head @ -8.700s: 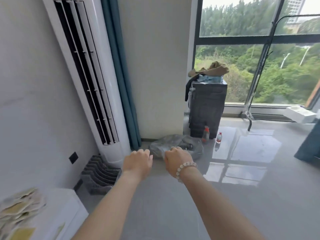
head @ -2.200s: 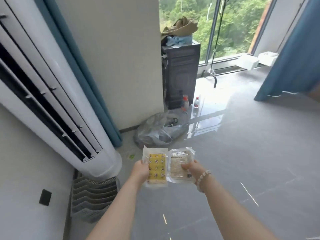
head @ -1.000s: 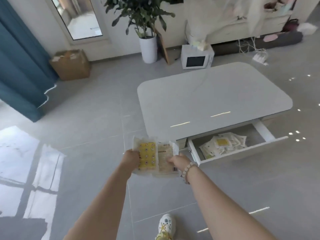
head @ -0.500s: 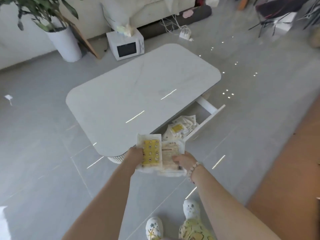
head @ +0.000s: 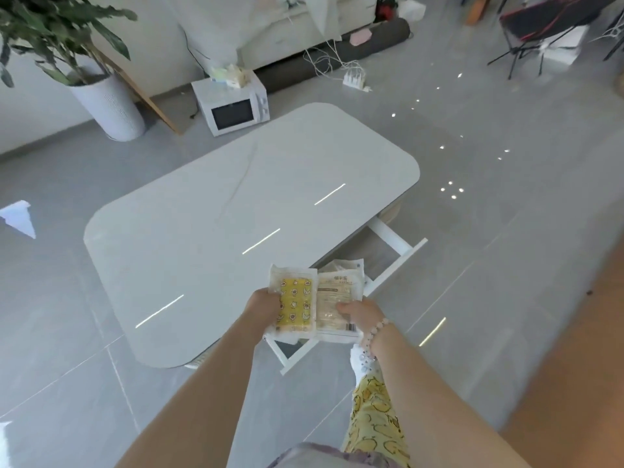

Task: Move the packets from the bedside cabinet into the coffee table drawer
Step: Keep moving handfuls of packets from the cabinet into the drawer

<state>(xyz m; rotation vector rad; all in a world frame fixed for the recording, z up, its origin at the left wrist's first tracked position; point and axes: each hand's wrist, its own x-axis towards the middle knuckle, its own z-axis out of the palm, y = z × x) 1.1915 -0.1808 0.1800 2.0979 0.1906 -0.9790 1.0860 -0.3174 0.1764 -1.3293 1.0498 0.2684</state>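
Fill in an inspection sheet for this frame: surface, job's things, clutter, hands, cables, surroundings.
Surface: coffee table top bare.
Job's things: yellow packet and beige packet held above open drawer; more packets inside.
Clutter: microwave, paper scrap on floor.
Hands: left hand grips yellow packet; right hand grips beige one.
Cables: white cords into power strip.
Surroundings: potted plant, folding chair.
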